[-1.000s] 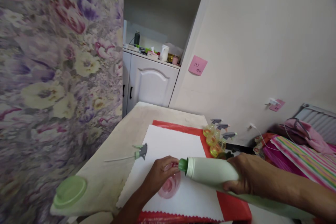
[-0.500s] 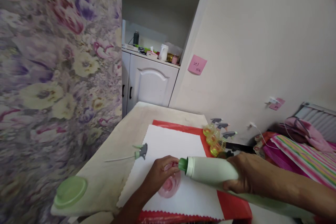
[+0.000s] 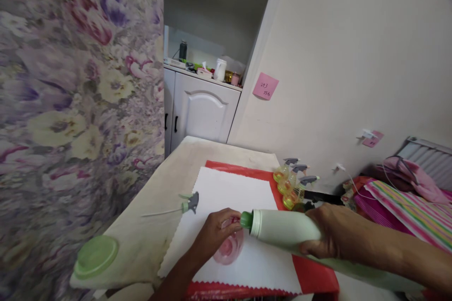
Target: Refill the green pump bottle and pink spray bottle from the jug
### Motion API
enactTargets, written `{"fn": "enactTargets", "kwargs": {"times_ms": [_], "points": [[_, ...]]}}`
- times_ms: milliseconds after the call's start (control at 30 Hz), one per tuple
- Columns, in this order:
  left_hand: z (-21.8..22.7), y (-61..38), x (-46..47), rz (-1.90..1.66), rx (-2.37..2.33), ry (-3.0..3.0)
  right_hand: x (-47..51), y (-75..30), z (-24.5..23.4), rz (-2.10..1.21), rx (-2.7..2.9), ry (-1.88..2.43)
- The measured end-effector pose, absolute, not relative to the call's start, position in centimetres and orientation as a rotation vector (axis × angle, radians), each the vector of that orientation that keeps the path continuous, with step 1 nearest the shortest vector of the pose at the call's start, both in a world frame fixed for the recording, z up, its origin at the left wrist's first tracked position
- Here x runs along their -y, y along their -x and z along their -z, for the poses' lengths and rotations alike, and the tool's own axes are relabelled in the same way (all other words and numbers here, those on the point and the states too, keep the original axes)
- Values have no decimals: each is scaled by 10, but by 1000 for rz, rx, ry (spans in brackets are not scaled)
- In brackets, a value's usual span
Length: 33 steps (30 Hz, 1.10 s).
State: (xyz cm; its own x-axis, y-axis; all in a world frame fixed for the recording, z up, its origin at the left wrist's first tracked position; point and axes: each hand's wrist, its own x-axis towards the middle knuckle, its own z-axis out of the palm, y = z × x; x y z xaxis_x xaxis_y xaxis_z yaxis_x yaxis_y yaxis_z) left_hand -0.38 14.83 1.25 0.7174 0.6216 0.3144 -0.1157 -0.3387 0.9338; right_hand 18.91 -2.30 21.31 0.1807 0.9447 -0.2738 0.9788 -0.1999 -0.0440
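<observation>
My left hand (image 3: 218,231) is closed round the neck of a clear pink spray bottle (image 3: 229,248), which stands without its sprayer on a white sheet (image 3: 229,188). My right hand (image 3: 326,233) grips a large pale green jug (image 3: 286,226) tilted nearly level. The jug's green spout (image 3: 246,219) is at the small bottle's mouth, just beside my left fingers. Whether liquid flows cannot be made out. A grey and green spray head (image 3: 190,203) with its thin tube lies left of the bottle. A green cap (image 3: 96,256) rests at the table's near left corner.
Several spray bottles with yellow liquid (image 3: 287,188) and grey triggers stand at the right table edge. Red material (image 3: 314,275) lies under the white sheet. Beyond the table are a white cabinet (image 3: 203,108), a wall with a pink note (image 3: 265,86) and a bed with striped cloth (image 3: 406,207).
Almost nothing differs. Both hands, the jug and the pink bottle hold the same positions, with only a very slight shift of the view.
</observation>
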Motion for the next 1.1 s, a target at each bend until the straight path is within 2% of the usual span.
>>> {"fn": "enactTargets", "kwargs": {"times_ms": [1100], "points": [[-15,3,-148,-789,-398,-1771,23,-195,-209,332,-1890,-2267]]}}
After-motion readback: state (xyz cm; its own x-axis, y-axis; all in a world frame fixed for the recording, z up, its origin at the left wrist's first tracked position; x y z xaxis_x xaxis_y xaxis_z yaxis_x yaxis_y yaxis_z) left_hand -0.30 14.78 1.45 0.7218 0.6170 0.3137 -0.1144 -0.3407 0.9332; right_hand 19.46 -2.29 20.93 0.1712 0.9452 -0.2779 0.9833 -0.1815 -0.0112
